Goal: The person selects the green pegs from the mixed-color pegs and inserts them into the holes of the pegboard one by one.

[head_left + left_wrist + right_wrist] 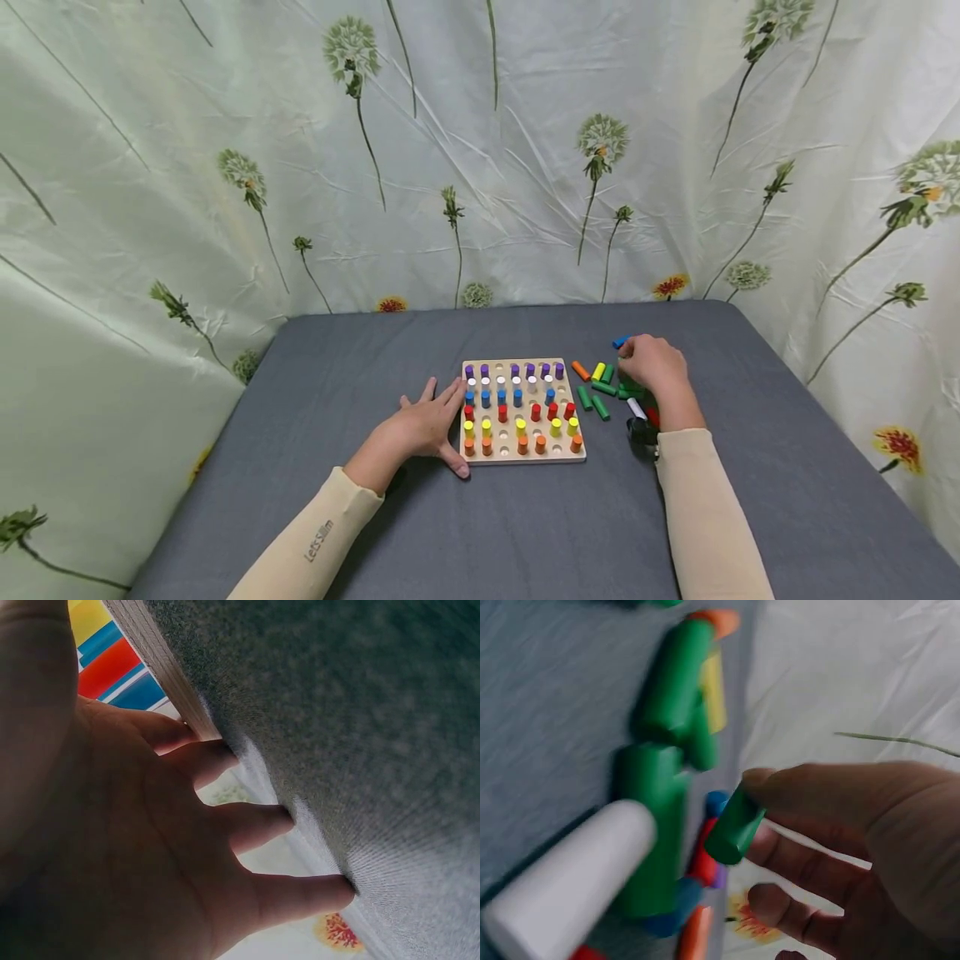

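Thin pinch, crowded pegs: a slip or a nudge is the likeliest trouble

At centre-left of the head view, the left hand (423, 425) lies with fingers spread, touching the left edge of the pegboard (525, 459) without curling round it. A push from that side alone could slide the board across the cloth-covered table (360, 358).

The board sits just below the middle of the frame, its coloured pegs standing in close rows. A sleeve or fingertip crossing low could tip a neighbour.

Right of it lie loose pegs, among them an orange peg (581, 371) and a white peg (636, 408). Being round, they could roll if brushed, perhaps by the dark wrist camera (642, 432) near them.

Farthest right, the right hand (654, 364) pinches a green peg (736, 825), at the middle of the right-wrist view, near one end. Held there, it might swivel or drop among its look-alikes.
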Demonstrator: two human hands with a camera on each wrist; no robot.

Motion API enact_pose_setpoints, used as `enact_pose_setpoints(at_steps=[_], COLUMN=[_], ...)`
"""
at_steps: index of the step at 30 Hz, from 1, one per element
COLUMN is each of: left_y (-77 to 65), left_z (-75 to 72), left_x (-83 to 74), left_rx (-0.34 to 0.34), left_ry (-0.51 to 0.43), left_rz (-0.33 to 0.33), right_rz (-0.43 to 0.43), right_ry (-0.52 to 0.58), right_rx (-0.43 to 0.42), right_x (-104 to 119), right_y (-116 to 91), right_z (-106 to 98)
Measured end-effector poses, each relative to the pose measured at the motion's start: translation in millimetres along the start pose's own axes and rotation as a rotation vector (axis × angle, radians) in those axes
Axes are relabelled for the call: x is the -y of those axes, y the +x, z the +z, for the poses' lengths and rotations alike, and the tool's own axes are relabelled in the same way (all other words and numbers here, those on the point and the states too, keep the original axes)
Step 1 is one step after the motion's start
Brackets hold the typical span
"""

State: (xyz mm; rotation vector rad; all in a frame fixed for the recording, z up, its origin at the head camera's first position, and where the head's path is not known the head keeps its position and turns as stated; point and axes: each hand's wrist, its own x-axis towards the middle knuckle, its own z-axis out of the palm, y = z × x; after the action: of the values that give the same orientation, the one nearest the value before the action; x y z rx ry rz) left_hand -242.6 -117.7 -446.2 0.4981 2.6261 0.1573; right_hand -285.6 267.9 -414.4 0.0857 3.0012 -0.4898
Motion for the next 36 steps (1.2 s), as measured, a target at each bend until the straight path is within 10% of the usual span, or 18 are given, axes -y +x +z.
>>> enact_pose_setpoints(at_steps=[22,36], left_y=[-3.3,-1.8], left_z=[-1.9,-0.6], left_x=[-4.9,-3.6], left_rx=[-0.008,-0.003], left_ry=[0.02,0.003], left_rz=[-0.023,-0.034], right_rz=[-0.337,-0.347], right_ry=[0.423,0.537], right_rx=[-0.284,-0.169], right_x=[89.6,134.3], right_y=[-27.0,-7.8], right_z=[-17.1,3.2])
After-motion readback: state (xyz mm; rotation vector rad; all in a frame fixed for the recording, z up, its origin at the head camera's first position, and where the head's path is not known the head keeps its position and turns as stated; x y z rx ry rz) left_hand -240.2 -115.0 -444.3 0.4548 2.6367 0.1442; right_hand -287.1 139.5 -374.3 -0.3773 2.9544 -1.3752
